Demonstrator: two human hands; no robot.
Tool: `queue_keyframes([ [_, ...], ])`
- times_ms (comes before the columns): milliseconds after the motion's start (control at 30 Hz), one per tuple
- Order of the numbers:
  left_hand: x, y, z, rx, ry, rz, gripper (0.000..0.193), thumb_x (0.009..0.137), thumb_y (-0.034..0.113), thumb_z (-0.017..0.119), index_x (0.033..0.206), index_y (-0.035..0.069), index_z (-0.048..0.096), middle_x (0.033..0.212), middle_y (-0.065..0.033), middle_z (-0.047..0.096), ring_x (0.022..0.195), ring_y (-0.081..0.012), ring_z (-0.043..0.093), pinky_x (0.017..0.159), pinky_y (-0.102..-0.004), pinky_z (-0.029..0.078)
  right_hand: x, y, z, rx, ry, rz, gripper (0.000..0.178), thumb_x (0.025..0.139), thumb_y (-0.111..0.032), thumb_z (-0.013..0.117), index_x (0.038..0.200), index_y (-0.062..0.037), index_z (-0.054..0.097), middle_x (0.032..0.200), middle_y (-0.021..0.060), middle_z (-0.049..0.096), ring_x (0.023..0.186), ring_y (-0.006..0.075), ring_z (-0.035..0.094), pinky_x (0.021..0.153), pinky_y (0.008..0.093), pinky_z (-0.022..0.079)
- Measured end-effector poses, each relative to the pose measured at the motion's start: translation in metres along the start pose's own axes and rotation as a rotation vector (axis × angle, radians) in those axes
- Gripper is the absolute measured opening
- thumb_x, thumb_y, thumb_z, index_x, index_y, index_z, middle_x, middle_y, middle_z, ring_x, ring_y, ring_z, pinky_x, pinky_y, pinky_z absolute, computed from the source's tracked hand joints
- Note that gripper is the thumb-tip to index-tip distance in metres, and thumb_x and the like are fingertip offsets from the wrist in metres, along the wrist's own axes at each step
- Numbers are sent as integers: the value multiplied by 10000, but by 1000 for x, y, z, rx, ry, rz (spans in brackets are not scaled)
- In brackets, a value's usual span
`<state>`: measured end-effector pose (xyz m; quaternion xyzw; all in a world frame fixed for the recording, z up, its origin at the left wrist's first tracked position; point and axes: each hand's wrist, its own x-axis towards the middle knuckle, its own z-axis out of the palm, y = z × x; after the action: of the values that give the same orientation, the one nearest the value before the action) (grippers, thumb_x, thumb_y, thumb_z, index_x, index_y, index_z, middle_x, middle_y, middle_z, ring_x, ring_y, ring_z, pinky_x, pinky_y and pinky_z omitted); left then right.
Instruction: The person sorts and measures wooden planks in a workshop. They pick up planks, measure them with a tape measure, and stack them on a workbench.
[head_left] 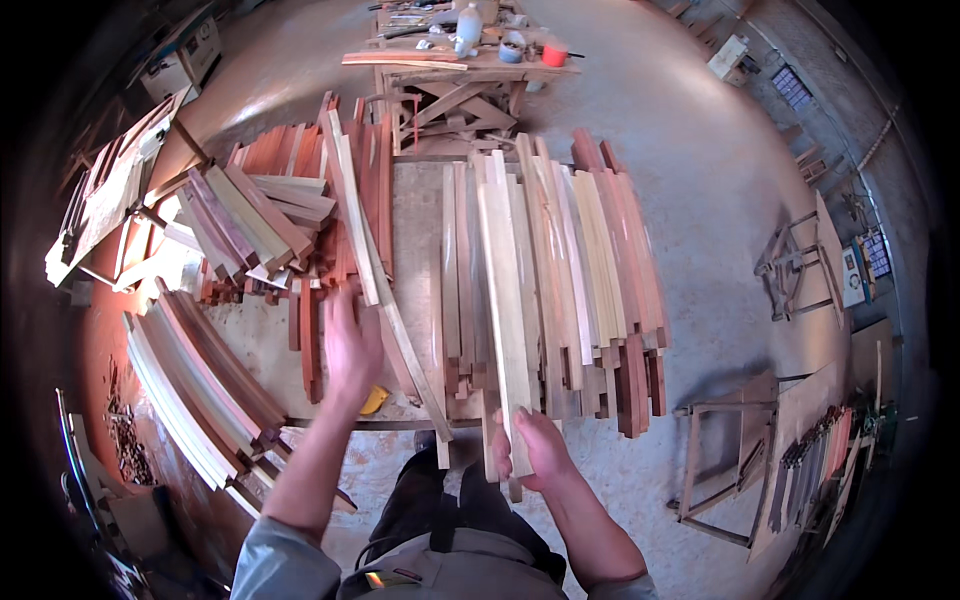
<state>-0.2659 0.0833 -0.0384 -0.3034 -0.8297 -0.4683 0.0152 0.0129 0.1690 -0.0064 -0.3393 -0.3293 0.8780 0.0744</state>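
Observation:
My right hand (535, 450) is closed around the near end of a long pale wooden strip (500, 270), which points away from me over a row of similar strips (590, 260). To the left, my left hand (352, 345) is stretched forward, slightly blurred, with its fingers apart. It is beside long light strips (358, 215) that lie slanted over reddish ones (383, 160), and I see nothing held in it. A small yellow object (374, 400) lies by my left wrist, near the table's front edge.
Short blocks (235, 220) are heaped at the left, and a curved row of strips (200, 390) lies nearer me. Beyond the table (415, 215) stands a cluttered workbench (450, 72) with a bottle (468, 30) and a red container (554, 54). Wooden frames (730, 460) stand on the right.

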Motion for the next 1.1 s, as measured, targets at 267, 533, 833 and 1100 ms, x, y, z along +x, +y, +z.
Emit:
queue_keyframes([
  [267,-228,-34,-21,-302,-432,-779,167,919,85,572,1035,-23,624,770,-116,652,710,-188,625,683,-326,507,6,-5,-22,-164,305,-94,254,1021,-264,462,1089,-42,565,779,54,585,505,164,548,442,298,422],
  [533,-209,24,-54,-582,-498,-870,209,933,83,587,1093,-37,650,876,-70,694,766,-126,636,725,-264,523,7,-2,-47,606,-599,28,509,1019,-512,371,1100,-41,547,722,67,564,555,200,563,497,361,448],
  [833,-136,96,-22,-1087,-531,-744,350,953,188,585,1235,-12,528,1076,-114,641,905,-194,651,811,-347,552,-7,41,0,-223,-411,205,537,934,-584,532,930,-53,614,751,101,627,681,215,646,586,369,513],
  [1100,-227,0,-63,-570,-157,-760,225,927,78,505,1144,17,511,932,-68,609,748,-134,597,678,-287,519,-10,21,-15,-844,-38,-28,208,956,-217,623,1011,-17,641,828,68,697,733,108,665,655,276,531],
])
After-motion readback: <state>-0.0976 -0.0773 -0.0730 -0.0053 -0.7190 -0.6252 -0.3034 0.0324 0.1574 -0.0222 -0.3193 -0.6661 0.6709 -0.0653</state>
